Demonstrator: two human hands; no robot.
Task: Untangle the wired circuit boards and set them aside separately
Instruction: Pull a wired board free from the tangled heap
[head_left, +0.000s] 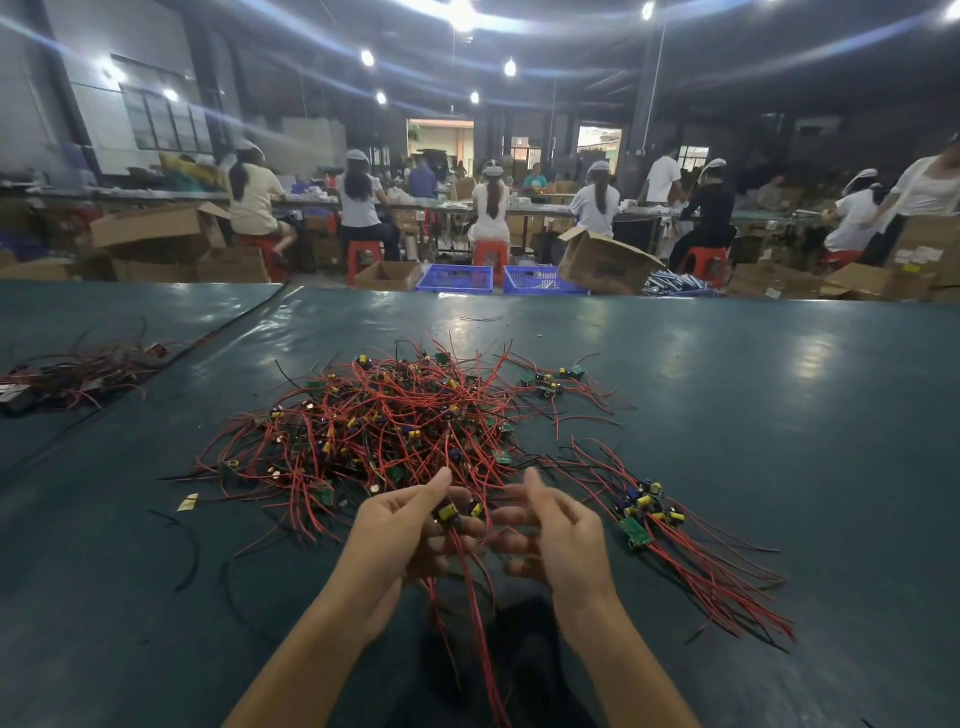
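Green table (779, 415), one big tangle (395, 415); left fingers (431, 486) pinch board (448, 513), right fingers (511, 517) spread empty.

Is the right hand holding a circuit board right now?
No: the right hand is open with fingers spread, while the left hand grips the wired board with the yellow capacitor.

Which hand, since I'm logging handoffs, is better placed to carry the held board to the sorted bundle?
Likely the right hand: open, beside the board that the left hand holds, and nearer the sorted bundle on its side.
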